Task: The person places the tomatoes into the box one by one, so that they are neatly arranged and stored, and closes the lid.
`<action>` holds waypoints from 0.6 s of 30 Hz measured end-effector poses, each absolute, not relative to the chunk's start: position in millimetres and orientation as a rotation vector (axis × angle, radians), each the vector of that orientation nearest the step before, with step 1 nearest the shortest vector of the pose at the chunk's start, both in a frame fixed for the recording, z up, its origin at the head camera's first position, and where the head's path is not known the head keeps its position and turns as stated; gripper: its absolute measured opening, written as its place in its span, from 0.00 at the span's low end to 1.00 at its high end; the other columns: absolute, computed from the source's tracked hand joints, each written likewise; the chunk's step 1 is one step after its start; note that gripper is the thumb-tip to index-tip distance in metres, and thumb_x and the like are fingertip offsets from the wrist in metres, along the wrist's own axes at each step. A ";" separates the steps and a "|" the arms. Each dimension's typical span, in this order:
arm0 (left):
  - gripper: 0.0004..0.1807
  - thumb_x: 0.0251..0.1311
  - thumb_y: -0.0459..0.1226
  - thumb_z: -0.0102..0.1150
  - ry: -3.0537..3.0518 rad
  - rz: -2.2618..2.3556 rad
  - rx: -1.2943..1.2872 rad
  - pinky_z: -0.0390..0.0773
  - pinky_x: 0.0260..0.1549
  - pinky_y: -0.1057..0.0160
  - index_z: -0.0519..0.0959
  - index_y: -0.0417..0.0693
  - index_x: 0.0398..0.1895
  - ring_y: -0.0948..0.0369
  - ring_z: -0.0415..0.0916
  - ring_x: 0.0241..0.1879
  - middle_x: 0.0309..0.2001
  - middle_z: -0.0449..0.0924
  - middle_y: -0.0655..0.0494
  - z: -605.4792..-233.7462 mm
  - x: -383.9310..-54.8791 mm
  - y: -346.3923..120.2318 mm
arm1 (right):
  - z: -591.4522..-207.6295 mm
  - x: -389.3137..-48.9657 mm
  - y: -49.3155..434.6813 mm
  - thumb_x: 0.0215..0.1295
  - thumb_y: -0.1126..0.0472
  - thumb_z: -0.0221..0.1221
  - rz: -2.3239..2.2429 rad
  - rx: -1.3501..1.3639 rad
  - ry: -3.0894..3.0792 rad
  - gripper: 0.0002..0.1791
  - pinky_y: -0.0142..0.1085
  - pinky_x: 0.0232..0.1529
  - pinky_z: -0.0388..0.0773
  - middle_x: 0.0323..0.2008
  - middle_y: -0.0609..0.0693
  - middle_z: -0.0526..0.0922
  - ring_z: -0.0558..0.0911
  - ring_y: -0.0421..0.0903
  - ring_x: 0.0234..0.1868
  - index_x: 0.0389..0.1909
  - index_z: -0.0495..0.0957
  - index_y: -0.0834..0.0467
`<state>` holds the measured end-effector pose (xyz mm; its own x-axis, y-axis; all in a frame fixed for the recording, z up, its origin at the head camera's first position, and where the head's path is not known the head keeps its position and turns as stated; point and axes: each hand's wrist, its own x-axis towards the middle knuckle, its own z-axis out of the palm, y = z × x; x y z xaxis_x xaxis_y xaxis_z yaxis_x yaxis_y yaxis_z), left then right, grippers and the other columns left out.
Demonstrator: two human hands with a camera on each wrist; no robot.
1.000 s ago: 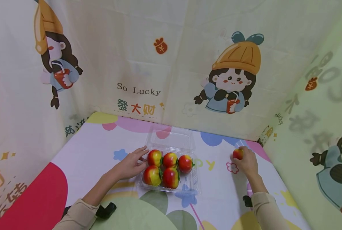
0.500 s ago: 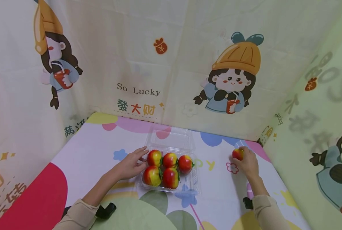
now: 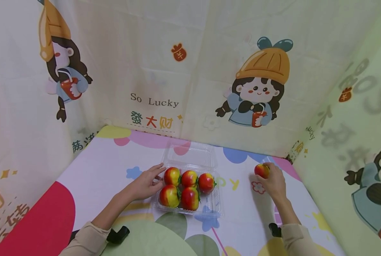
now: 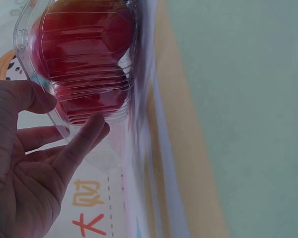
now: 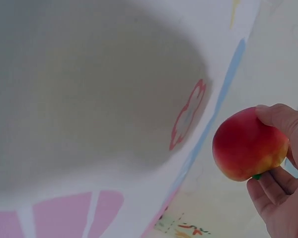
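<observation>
In the head view, a clear plastic clamshell box (image 3: 209,209) stands on the table with its lid (image 3: 190,153) folded back. Several glossy red-and-yellow fruits with green leaves sit in it in two rows; one is the front middle fruit (image 3: 190,198). My left hand (image 3: 147,182) is at the box's left edge; in the left wrist view its thumb and fingers hold the rim (image 4: 64,130) from both sides. Off to the right, my right hand (image 3: 275,180) grips another such fruit (image 5: 246,146) between thumb and fingers, above the table. A bit of green shows under that fruit.
The front right corner of the box holds no fruit, and its base shows there. A printed cloth (image 3: 241,220) covers the table. Printed curtains (image 3: 197,71) rise behind it and at both sides. A black wrist strap (image 3: 118,234) shows at my left sleeve.
My right hand has moved slightly left with the fruit, and its shadow now shows more plainly beneath. My left hand and the box have stayed in place.
</observation>
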<state>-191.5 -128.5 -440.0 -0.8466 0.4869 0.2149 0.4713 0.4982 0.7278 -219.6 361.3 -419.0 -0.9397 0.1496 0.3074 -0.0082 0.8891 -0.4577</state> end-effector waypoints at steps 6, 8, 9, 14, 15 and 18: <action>0.31 0.66 0.32 0.57 2.694 1.310 0.868 0.86 0.48 0.56 0.66 0.28 0.71 0.49 0.84 0.52 0.75 0.60 0.31 -438.7 -191.1 -128.3 | -418.2 -215.5 357.7 0.60 0.66 0.69 0.651 -0.037 -2.671 0.32 0.66 0.60 0.73 0.58 0.72 0.75 0.72 0.69 0.58 0.63 0.69 0.68; 0.31 0.66 0.32 0.56 2.691 1.313 0.864 0.86 0.48 0.56 0.66 0.28 0.71 0.49 0.84 0.52 0.75 0.60 0.31 -438.0 -190.9 -128.3 | -417.5 -213.7 354.8 0.59 0.67 0.70 0.656 -0.023 -2.653 0.32 0.67 0.59 0.74 0.58 0.71 0.75 0.72 0.69 0.58 0.63 0.70 0.68; 0.31 0.66 0.33 0.56 2.690 1.313 0.862 0.86 0.48 0.56 0.66 0.28 0.71 0.49 0.84 0.52 0.75 0.60 0.31 -437.8 -190.9 -128.3 | -416.9 -212.6 352.9 0.59 0.67 0.70 0.660 -0.019 -2.645 0.32 0.67 0.59 0.74 0.58 0.71 0.75 0.72 0.69 0.58 0.63 0.70 0.68; 0.31 0.67 0.33 0.57 2.693 1.308 0.863 0.86 0.48 0.56 0.66 0.28 0.72 0.49 0.84 0.52 0.75 0.60 0.32 -438.3 -191.2 -128.5 | -414.1 -207.6 344.8 0.58 0.67 0.71 0.685 -0.018 -2.608 0.32 0.65 0.57 0.76 0.57 0.70 0.76 0.73 0.68 0.58 0.62 0.70 0.68; 0.31 0.67 0.33 0.57 2.693 1.309 0.863 0.86 0.48 0.56 0.66 0.28 0.72 0.49 0.84 0.52 0.75 0.60 0.32 -438.6 -191.2 -128.5 | -413.6 -206.6 343.5 0.58 0.67 0.71 0.690 -0.019 -2.604 0.32 0.65 0.57 0.77 0.57 0.70 0.77 0.74 0.68 0.57 0.62 0.70 0.68; 0.31 0.67 0.33 0.57 2.699 1.306 0.865 0.86 0.48 0.56 0.66 0.29 0.72 0.49 0.84 0.52 0.75 0.60 0.32 -439.8 -191.3 -128.5 | -412.0 -203.4 339.5 0.58 0.66 0.71 0.708 -0.023 -2.598 0.32 0.64 0.57 0.78 0.57 0.69 0.77 0.74 0.67 0.57 0.62 0.70 0.68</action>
